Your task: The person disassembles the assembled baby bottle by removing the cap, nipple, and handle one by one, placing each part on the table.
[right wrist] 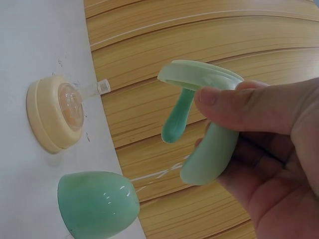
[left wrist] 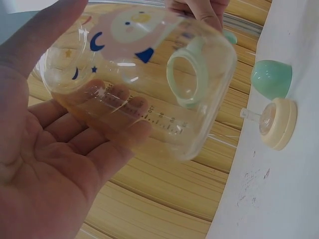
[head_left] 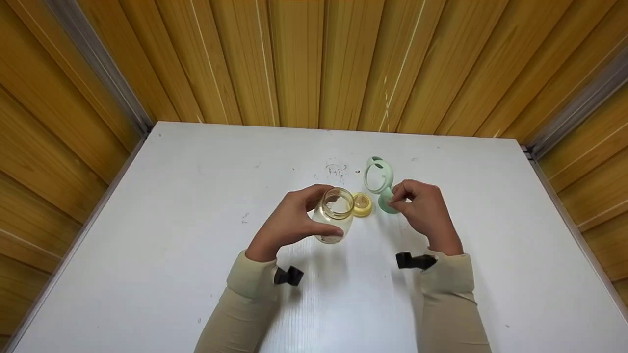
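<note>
My left hand [head_left: 299,215] grips a clear baby bottle [head_left: 335,226], thumb on the near side and fingers behind. It is tilted with its open neck towards me; the left wrist view shows its cartoon print and measuring marks. In my right hand [head_left: 421,206], thumb and fingers pinch a pale green bottle handle [right wrist: 202,74], a ring with two curved grips, held above the table. Between the hands, the yellow collar with its clear nipple [head_left: 362,204] stands on the table, a short straw-like tip pointing up. Beside it sits the green domed cap [right wrist: 98,204], partly hidden behind the handle in the head view.
The white table [head_left: 171,206] has dark scuff marks [head_left: 336,169] beyond the bottle. Yellow wood-patterned panels [head_left: 294,63] rise behind its back edge and along both sides. Black wrist mounts [head_left: 289,276] sit at both beige sleeves.
</note>
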Demonstrator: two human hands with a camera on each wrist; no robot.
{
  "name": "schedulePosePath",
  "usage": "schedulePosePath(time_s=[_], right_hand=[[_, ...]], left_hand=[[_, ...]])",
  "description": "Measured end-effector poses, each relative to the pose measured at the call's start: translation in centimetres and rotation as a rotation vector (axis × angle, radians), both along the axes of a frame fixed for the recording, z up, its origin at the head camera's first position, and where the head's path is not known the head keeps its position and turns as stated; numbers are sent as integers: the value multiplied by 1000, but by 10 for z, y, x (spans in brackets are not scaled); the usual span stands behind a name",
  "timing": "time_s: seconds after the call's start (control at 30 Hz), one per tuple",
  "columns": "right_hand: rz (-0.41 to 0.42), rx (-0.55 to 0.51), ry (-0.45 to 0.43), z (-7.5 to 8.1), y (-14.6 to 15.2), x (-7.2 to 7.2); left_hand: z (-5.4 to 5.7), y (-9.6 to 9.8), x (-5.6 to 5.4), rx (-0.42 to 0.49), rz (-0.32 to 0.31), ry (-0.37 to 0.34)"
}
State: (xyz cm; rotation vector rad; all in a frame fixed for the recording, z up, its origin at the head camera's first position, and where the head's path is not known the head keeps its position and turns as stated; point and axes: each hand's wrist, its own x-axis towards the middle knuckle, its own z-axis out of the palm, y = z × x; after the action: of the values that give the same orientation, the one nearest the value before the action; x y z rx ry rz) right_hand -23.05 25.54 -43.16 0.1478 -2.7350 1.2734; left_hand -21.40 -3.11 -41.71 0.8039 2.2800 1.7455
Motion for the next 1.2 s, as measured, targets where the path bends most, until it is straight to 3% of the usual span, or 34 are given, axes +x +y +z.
schedulePosePath(time_s=[0.43,1.2], right_hand=[[-9,47,-89,-6,7,-4],[-1,67,-111,-23,17,-10]], left_hand=[[0,-1,0,-15,0,8],[-3,0,-2,-3,-13,7]])
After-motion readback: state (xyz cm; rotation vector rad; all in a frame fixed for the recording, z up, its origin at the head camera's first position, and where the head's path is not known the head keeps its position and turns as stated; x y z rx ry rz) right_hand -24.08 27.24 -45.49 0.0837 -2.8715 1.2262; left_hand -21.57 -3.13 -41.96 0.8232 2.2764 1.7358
